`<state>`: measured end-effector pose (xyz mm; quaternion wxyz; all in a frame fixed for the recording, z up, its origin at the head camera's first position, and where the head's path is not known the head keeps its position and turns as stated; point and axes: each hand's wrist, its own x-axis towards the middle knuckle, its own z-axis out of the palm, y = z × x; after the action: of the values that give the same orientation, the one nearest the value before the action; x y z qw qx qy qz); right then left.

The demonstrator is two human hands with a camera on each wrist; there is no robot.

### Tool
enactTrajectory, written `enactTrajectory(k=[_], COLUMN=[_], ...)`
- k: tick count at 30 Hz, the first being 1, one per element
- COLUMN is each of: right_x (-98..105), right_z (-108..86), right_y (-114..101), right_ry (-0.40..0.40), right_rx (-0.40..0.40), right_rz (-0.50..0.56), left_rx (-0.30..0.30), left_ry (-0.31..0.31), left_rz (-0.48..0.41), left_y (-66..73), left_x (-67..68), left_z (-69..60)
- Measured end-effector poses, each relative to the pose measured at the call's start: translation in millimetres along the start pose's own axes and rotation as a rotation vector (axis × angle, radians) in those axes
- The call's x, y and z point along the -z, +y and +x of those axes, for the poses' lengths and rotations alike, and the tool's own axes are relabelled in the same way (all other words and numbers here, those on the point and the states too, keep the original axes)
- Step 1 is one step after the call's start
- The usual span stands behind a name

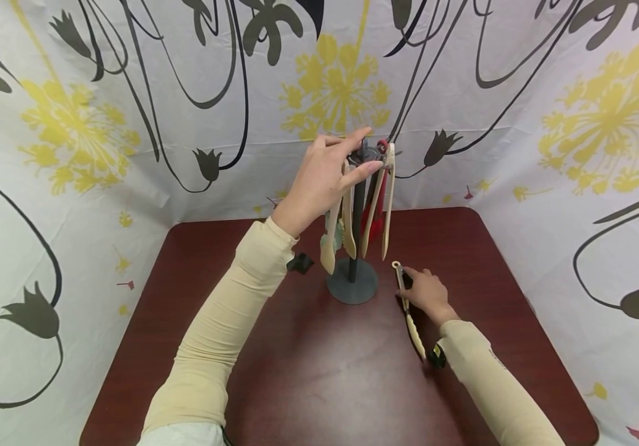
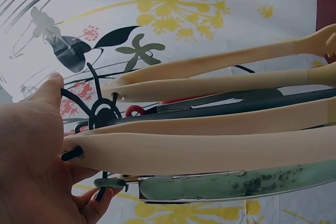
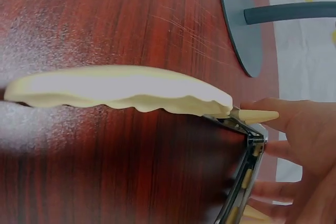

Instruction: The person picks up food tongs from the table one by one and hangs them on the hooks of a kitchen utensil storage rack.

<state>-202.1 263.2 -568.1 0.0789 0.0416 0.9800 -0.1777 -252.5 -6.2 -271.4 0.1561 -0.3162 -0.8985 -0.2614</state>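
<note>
A dark grey utensil stand [image 1: 353, 290] with a round base and a ring of hooks stands on the table. My left hand [image 1: 325, 170] holds its top, thumb and forefinger on either side of the hooks. Several cream utensils [image 2: 210, 150] hang there, along with a pale green-handled one [image 2: 210, 183] and a red one [image 1: 376, 217]. To the right of the base, my right hand [image 1: 428, 294] grips tongs [image 3: 121, 88] with metal arms, a cream scalloped end and a small ring at the other end. In the right wrist view, fingers partly hide the metal part.
The dark red-brown table [image 1: 308, 384] has rounded corners. Patterned cloth [image 1: 163, 124] with yellow and grey flowers hangs behind and along both sides, close to the stand at the back.
</note>
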Motion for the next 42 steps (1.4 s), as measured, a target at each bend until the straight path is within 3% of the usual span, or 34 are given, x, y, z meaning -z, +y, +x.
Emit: enactTrajectory(k=[8, 12, 22, 31, 36, 42], right_x=[-1.3, 8.1, 65.2, 127.9, 145.1, 154.9], right_z=[-2.0, -7.8, -17.6, -42.1, -55.4, -70.3], right_y=[1.4, -2.5, -31.2, -78.2, -98.5, -114.9], right_ry=[0.070, 0.149, 0.549, 0.818, 0.891, 0.891], right_rx=[0.000, 0.024, 0.148, 0.325, 0.408, 0.481], right_rz=[-0.001, 0.027, 0.207, 0.407, 0.457, 0.477], left_rx=[-0.006, -0.005, -0.029, -0.032, -0.012, 0.007], left_ry=[0.015, 0.008, -0.033, -0.044, -0.054, -0.061], left_rz=[0.012, -0.006, -0.025, -0.027, -0.045, -0.037], left_y=[2.7, 1.9, -1.8, -0.7, -0.3, 0.9], left_x=[-1.6, -1.1, 5.2, 6.7, 6.4, 5.1], left_z=[-0.9, -2.1, -3.2, -3.9, -3.5, -1.9])
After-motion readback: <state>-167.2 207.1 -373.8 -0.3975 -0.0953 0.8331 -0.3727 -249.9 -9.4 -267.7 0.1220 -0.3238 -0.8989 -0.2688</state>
